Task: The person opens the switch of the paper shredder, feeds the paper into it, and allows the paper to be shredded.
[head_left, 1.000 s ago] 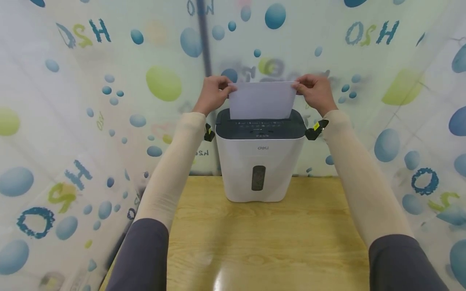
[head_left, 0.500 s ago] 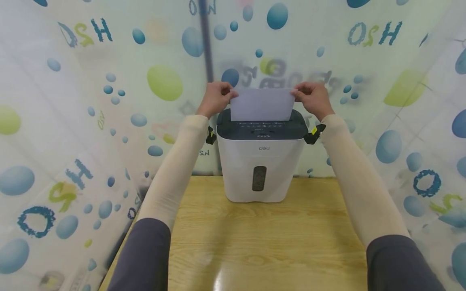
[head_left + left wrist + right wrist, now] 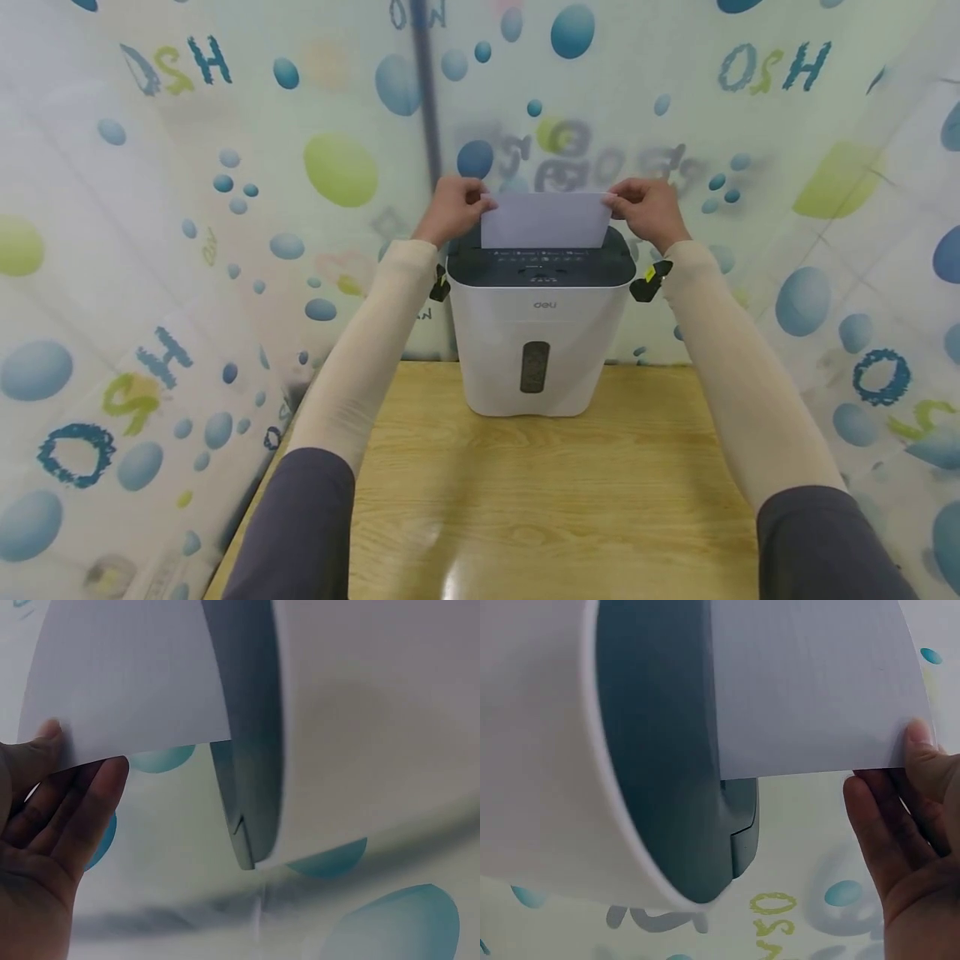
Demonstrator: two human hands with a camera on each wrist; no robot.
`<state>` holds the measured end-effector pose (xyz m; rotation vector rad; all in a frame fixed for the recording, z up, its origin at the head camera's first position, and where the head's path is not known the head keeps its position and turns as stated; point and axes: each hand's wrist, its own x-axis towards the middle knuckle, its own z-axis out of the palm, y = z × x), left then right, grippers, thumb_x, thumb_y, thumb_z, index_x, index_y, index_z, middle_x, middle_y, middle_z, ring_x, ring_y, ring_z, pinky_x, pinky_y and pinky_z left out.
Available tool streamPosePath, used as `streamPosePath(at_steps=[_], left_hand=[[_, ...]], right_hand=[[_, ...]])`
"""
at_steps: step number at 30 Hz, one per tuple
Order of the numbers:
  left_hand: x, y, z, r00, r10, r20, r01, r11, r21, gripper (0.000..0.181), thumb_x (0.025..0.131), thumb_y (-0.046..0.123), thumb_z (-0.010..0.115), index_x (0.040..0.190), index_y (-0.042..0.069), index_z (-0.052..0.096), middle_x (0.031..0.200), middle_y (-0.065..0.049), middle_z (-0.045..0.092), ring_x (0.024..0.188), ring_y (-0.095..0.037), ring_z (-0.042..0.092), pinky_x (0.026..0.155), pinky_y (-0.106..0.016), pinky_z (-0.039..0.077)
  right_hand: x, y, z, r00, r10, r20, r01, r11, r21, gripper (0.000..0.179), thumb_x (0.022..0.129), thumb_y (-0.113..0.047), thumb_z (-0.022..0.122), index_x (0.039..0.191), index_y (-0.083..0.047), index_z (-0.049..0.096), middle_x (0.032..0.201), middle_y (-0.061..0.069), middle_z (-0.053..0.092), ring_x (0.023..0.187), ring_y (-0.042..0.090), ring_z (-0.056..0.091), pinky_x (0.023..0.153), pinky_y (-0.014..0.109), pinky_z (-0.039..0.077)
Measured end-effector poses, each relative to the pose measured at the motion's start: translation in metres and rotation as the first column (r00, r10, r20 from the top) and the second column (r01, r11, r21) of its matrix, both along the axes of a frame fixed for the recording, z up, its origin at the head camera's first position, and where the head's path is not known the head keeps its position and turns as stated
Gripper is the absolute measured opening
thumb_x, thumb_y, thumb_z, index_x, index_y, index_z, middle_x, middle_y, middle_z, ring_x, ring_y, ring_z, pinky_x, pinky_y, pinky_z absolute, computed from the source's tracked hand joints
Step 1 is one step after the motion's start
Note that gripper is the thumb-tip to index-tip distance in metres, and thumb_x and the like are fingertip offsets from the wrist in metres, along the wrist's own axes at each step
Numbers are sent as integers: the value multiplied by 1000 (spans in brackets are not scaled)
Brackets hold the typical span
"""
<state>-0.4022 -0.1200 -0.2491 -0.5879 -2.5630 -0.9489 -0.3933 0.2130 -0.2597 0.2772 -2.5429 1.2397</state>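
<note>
A white paper shredder with a dark top stands at the back of a wooden table. A white sheet of paper stands upright in its top slot. My left hand pinches the sheet's upper left corner and my right hand pinches the upper right corner. In the left wrist view the paper meets the left hand beside the shredder's dark top. The right wrist view shows the paper held by the right hand next to the shredder.
Translucent curtains printed with blue and green bubbles close in the table on the left, back and right. A dark pole runs down behind the back curtain. Small black clips sit at both wrists.
The sheet has sunk further into the shredder slot, so less of it shows above the top. Both hands have come down with it.
</note>
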Motion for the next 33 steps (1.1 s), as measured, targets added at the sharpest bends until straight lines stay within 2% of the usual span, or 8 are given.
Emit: streamPosePath(at_steps=[4,7,9,16,21,28,33], left_hand=[[0,-1,-4,1000,16,6,-16,1000,-24,19,101,25,68,100,7,76,86,-10,66,78,-21,52,74,-32,44],[-1,-3,-6,1000,19,8,-19,999,-34,20,101,25,68,102,7,76,88,-9,66,80,-21,54,76,-33,46],[-2,-4,-7,1000,18,5,-18,999,-36,21,101,24,68,102,6,77,89,-10,67,81,-22,54,77,-34,47],[-3,-6,-11,998,33,59,-30,998,-62,20,100,24,68,102,5,76,90,-10,67,79,-21,52,72,-31,43],[0,-5,-15,995,27,93,-16,993,-120,21,101,23,67,105,4,76,95,-11,70,80,-22,54,71,-32,44],[4,-5,-14,978,49,205,-19,989,-150,31,102,30,64,121,8,75,116,-10,72,100,-23,64,89,-41,54],[5,-7,-11,976,58,211,-25,987,-158,36,102,37,64,126,12,73,125,-10,70,109,-25,64,94,-44,55]], right_hand=[[1,-3,-4,1000,5,31,-5,1000,20,39,99,-41,67,121,-9,72,121,16,74,97,16,75,105,44,53],[2,-5,-6,999,1,41,-3,999,34,40,99,-40,66,122,-8,72,121,18,73,108,30,73,105,45,53],[3,-6,-6,999,2,37,-4,999,40,39,100,-40,66,122,-8,71,121,18,74,110,34,72,105,45,53],[5,-8,-8,1000,26,7,-27,995,96,40,101,-40,64,123,-7,72,117,20,74,103,30,70,98,44,54],[6,-6,-10,996,64,54,-72,984,163,42,103,-40,61,126,-5,69,124,24,71,108,35,69,102,51,52],[8,-7,-5,980,116,164,-153,960,234,47,104,-42,57,134,-6,65,133,24,66,118,39,67,108,54,48],[11,-13,5,971,108,214,-162,953,255,58,104,-51,53,142,-8,59,139,22,62,125,38,62,113,55,43]])
